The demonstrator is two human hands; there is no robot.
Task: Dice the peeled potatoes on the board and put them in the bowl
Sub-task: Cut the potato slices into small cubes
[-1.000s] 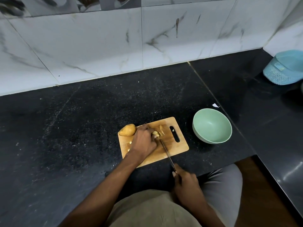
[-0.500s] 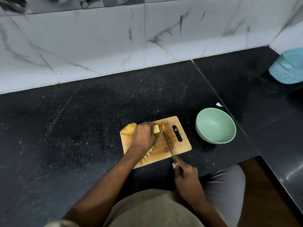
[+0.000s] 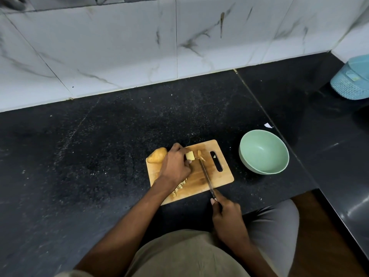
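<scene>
Dicing station observed: a pale potato piece is pinned on the wooden cutting board while a knife is laid across the board to its right.

The left hand is seen with fingers curled over the potato piece, gripping it against the board. The right hand is wrapped around the knife handle at the board's near edge, blade pointing away toward the far side. A whole potato is found at the board's far left corner, touching the left hand. Small cut cubes are noted near the left wrist, partly hidden. A few scraps are located by the knife tip. The green bowl is placed on the dark counter, just right of the board, holding nothing visible. A blue basket is recorded at far right.
</scene>
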